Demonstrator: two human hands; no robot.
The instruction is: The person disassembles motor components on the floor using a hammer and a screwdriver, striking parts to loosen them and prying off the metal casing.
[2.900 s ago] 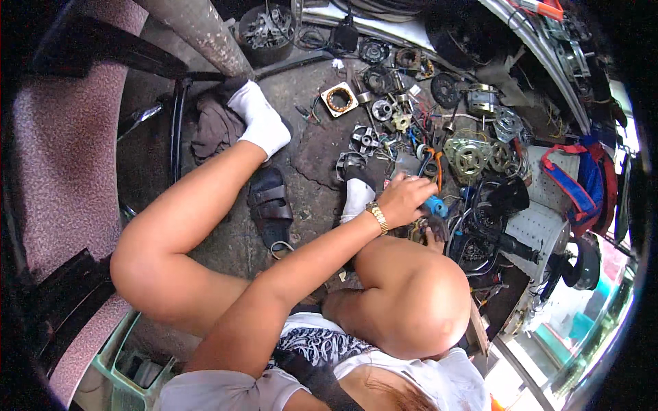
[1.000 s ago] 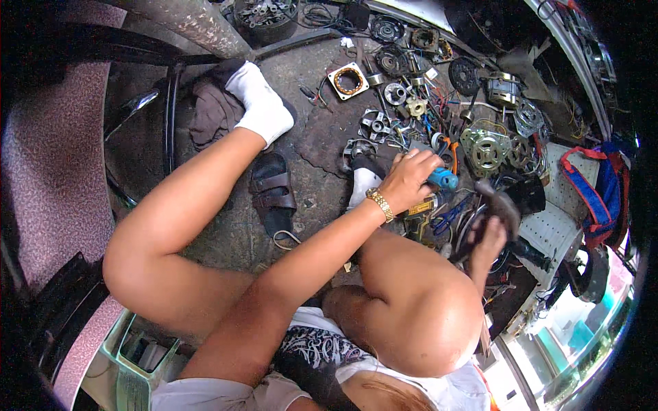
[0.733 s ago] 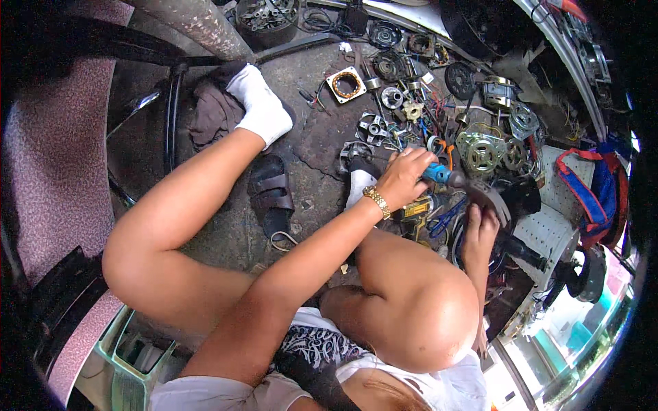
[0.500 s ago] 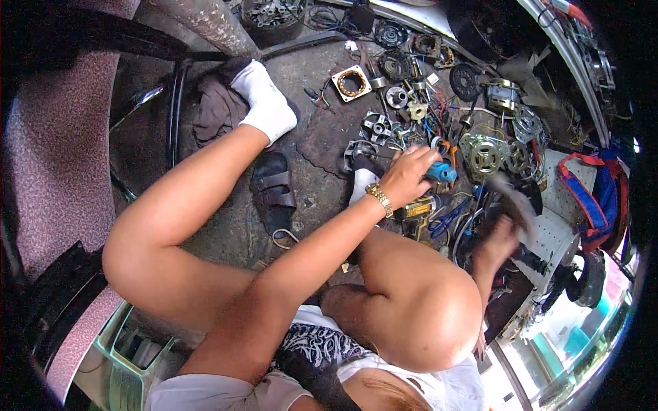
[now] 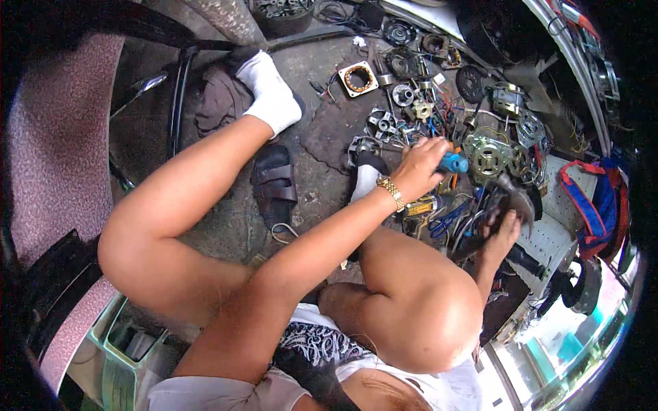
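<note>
My left hand (image 5: 421, 168), with a gold wristband, is closed round a screwdriver (image 5: 454, 163). Its blue handle end sticks out to the right, and its shaft reaches left to a silver metal housing (image 5: 362, 148) on the floor. Against that housing rests my right foot, in a white and dark sock (image 5: 368, 179). To the right of the handle, my right hand (image 5: 502, 236) is closed on a dark grey metal tool (image 5: 519, 204), blurred and partly hidden, so its kind is unclear. Beneath the left hand lies a yellow and black power drill (image 5: 419, 206).
Motor parts surround the far side: a copper-wound stator (image 5: 358, 79), a round metal end cover (image 5: 488, 157), and loose wires. Blue-handled pliers (image 5: 449, 220) lie near the drill. A brown sandal (image 5: 275, 185) is on the left. A blue and red bag (image 5: 588, 205) sits at right.
The scene has shifted slightly to the right in view. My right hand and the grey tool are less smeared and tilted differently. The left hand keeps its grip on the screwdriver.
</note>
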